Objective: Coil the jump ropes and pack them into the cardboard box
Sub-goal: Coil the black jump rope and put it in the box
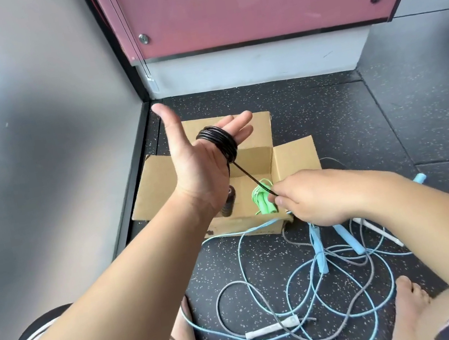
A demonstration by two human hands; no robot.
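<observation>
Cord of black jump rope (220, 142), smooth and glossy, wound in tight round loops about straight, spread fingers of left hand (201, 162) above open brown cardboard box (296, 157); taut strand pinched at fingertips of right hand (312, 199). Inside box: bundled green jump rope (265, 201); ribbed dark handles (228, 205) just below left wrist. Loose on speckled rubber floor (358, 116) before box: tangled pale blue jump ropes (319, 255) and grey jump rope (271, 329).

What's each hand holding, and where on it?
Thin black jump rope: coiled round straight fingers of the left hand; right hand pinches its taut free strand.
</observation>
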